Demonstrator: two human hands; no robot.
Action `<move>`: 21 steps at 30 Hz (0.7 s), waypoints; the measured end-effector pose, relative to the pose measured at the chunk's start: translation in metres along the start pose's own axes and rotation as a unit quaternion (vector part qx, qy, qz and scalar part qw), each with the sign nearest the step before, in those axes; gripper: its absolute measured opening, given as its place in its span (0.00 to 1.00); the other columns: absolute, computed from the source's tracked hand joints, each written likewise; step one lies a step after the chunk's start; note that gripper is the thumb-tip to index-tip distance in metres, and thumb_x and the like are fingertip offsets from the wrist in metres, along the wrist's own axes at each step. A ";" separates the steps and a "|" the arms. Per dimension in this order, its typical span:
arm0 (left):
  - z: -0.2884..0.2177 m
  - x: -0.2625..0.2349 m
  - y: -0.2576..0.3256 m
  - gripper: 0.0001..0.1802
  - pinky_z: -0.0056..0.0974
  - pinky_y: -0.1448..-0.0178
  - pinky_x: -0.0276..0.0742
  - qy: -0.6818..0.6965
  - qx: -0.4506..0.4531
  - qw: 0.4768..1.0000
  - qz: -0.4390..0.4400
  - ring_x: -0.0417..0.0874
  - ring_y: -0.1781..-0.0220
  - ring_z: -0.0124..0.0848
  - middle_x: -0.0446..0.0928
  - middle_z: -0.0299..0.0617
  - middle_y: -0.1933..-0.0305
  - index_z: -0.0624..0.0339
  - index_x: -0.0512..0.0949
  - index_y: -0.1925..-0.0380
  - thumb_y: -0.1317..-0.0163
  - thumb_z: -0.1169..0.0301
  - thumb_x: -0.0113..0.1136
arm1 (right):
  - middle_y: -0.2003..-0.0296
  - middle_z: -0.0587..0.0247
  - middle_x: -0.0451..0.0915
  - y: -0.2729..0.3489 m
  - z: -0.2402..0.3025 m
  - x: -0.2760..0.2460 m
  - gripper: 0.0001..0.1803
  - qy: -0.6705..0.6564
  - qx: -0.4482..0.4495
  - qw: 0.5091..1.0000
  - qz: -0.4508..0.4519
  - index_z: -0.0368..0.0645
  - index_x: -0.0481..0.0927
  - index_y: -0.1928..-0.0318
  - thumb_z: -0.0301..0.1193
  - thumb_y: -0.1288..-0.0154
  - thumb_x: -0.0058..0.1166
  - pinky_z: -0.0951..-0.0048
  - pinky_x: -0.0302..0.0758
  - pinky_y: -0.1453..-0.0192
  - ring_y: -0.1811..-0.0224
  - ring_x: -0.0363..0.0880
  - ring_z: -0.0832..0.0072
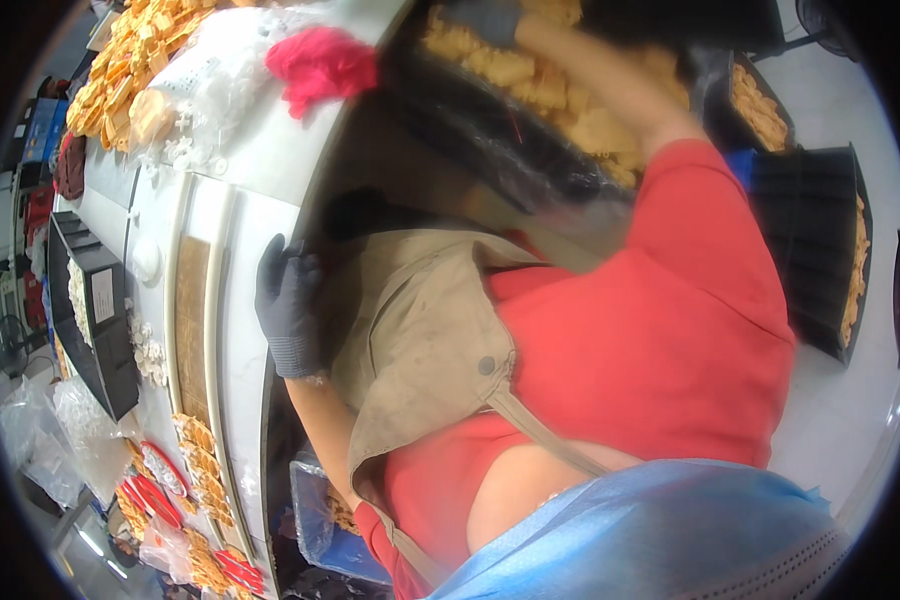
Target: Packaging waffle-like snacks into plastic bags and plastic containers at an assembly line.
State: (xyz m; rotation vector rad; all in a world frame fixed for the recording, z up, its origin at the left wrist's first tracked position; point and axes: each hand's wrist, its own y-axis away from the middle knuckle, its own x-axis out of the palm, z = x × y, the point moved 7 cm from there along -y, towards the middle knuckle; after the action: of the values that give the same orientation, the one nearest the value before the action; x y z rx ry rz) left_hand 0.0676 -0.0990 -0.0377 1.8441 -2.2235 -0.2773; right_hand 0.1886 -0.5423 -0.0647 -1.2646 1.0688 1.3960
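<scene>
My left hand, in a grey glove, rests at the edge of the white table with its fingers stretched out and nothing visible in it. My right arm reaches over a black crate lined with clear plastic and full of yellow-orange pieces. The dark-gloved right hand is over those pieces at the top edge of the view. It is blurred and partly cut off, so its fingers and anything in them cannot be made out.
A heap of yellow-orange pieces, clear plastic bags and a bright pink crumpled bundle lie on the table. A black bin stands farther down, by rows of pieces. More black crates stand at right; a blue bin sits below.
</scene>
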 end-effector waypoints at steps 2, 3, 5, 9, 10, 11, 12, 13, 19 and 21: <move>-0.006 -0.014 0.017 0.21 0.32 0.51 0.76 -0.002 -0.007 0.999 -0.036 0.79 0.54 0.29 0.76 0.43 0.50 0.65 0.67 0.41 0.33 0.72 0.52 | 0.52 0.49 0.77 -0.016 0.024 -0.003 0.18 -0.022 0.066 0.988 0.138 0.44 0.75 0.47 0.28 0.37 0.44 0.59 0.74 0.50 0.53 0.78 0.55; -0.010 -0.018 0.023 0.21 0.32 0.50 0.76 -0.009 -0.006 0.999 -0.047 0.79 0.54 0.29 0.76 0.43 0.50 0.65 0.67 0.41 0.33 0.72 0.52 | 0.53 0.49 0.78 -0.027 0.031 -0.001 0.17 0.011 0.026 0.993 0.115 0.44 0.75 0.47 0.27 0.37 0.44 0.59 0.75 0.51 0.54 0.79 0.55; -0.010 -0.024 0.029 0.21 0.32 0.50 0.76 -0.013 -0.002 0.998 -0.057 0.79 0.54 0.29 0.76 0.43 0.50 0.64 0.67 0.41 0.33 0.72 0.52 | 0.55 0.49 0.79 -0.034 0.036 0.005 0.16 0.083 -0.042 0.993 0.068 0.44 0.76 0.49 0.27 0.38 0.45 0.58 0.75 0.52 0.55 0.79 0.56; -0.005 -0.017 0.014 0.21 0.31 0.50 0.75 0.002 -0.018 0.999 -0.041 0.78 0.54 0.29 0.77 0.44 0.51 0.66 0.68 0.41 0.34 0.73 0.53 | 0.57 0.50 0.80 -0.030 0.028 0.001 0.18 0.075 -0.053 0.992 0.091 0.45 0.76 0.50 0.27 0.43 0.49 0.58 0.75 0.54 0.56 0.80 0.57; -0.004 -0.014 0.010 0.22 0.30 0.49 0.74 0.018 -0.023 0.999 -0.040 0.78 0.54 0.28 0.77 0.44 0.52 0.67 0.68 0.42 0.35 0.74 0.54 | 0.57 0.51 0.80 -0.029 0.024 -0.001 0.18 0.023 -0.034 0.995 0.093 0.46 0.76 0.51 0.26 0.44 0.50 0.58 0.75 0.55 0.56 0.80 0.57; -0.005 -0.013 0.010 0.22 0.30 0.48 0.72 0.032 -0.029 0.998 -0.045 0.77 0.54 0.27 0.78 0.44 0.53 0.68 0.68 0.43 0.36 0.74 0.55 | 0.57 0.51 0.80 -0.030 0.027 -0.007 0.18 -0.034 -0.020 0.995 0.095 0.46 0.77 0.52 0.26 0.45 0.51 0.59 0.75 0.55 0.55 0.80 0.58; -0.007 -0.011 0.009 0.22 0.30 0.48 0.72 0.018 -0.024 0.999 -0.044 0.77 0.54 0.28 0.78 0.44 0.53 0.68 0.68 0.43 0.36 0.74 0.55 | 0.58 0.52 0.80 -0.030 0.026 -0.010 0.18 -0.043 -0.021 0.993 0.109 0.46 0.77 0.52 0.26 0.46 0.52 0.60 0.75 0.55 0.56 0.80 0.59; -0.014 -0.019 0.019 0.22 0.30 0.48 0.72 0.004 -0.017 0.998 -0.063 0.78 0.54 0.28 0.78 0.44 0.53 0.68 0.68 0.43 0.36 0.74 0.55 | 0.59 0.53 0.81 -0.041 0.039 -0.016 0.17 -0.054 -0.042 0.990 0.123 0.46 0.78 0.53 0.25 0.47 0.52 0.61 0.75 0.56 0.57 0.80 0.60; -0.002 -0.037 0.025 0.27 0.32 0.49 0.74 -0.004 -0.040 0.995 -0.087 0.78 0.54 0.30 0.78 0.47 0.53 0.70 0.68 0.43 0.39 0.67 0.60 | 0.61 0.59 0.81 -0.037 0.056 -0.029 0.14 -0.062 -0.121 0.976 0.169 0.44 0.78 0.53 0.27 0.42 0.54 0.70 0.75 0.56 0.59 0.79 0.69; 0.001 -0.033 0.017 0.30 0.33 0.51 0.77 0.022 -0.005 0.998 -0.052 0.79 0.56 0.32 0.77 0.50 0.51 0.68 0.68 0.42 0.39 0.62 0.61 | 0.59 0.61 0.80 -0.036 0.033 -0.028 0.14 -0.124 -0.143 0.966 0.177 0.43 0.77 0.52 0.28 0.39 0.53 0.72 0.74 0.55 0.58 0.78 0.72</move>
State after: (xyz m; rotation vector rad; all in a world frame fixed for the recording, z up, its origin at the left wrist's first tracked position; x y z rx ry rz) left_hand 0.0575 -0.0633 -0.0359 1.9444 -2.0963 -0.2631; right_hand 0.2185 -0.5057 -0.0341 -1.0903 0.9728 1.9832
